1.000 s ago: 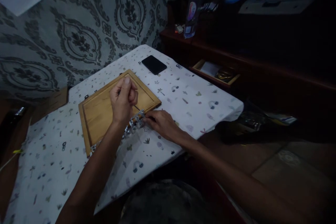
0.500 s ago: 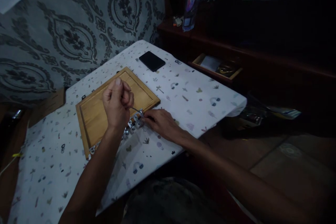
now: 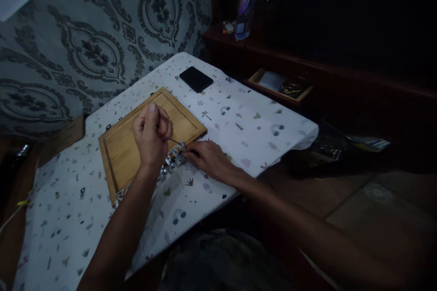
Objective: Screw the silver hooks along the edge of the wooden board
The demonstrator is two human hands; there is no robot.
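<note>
My left hand (image 3: 150,134) is closed in a fist above a framed wooden board (image 3: 128,159). A thin-shafted tool (image 3: 176,142) comes out of this fist; its handle is hidden by my fingers. The shaft's tip meets a small silver metal fitting (image 3: 182,146) at the board's near edge. Pinched together, the thumb and fingers of my right hand (image 3: 206,157) hold that fitting from the right. More silver fittings (image 3: 168,162) line the same edge, partly covered by my left wrist.
The board lies on a table with a white patterned cloth (image 3: 246,145). A black phone (image 3: 196,79) rests toward the back. Beyond it stand a dark cabinet with an open drawer (image 3: 282,85) and a clear bottle (image 3: 245,4). Cardboard (image 3: 64,141) leans at the left, below the patterned wall.
The whole view has shifted very slightly. Both hands keep the same grip and position at the board's edge.
</note>
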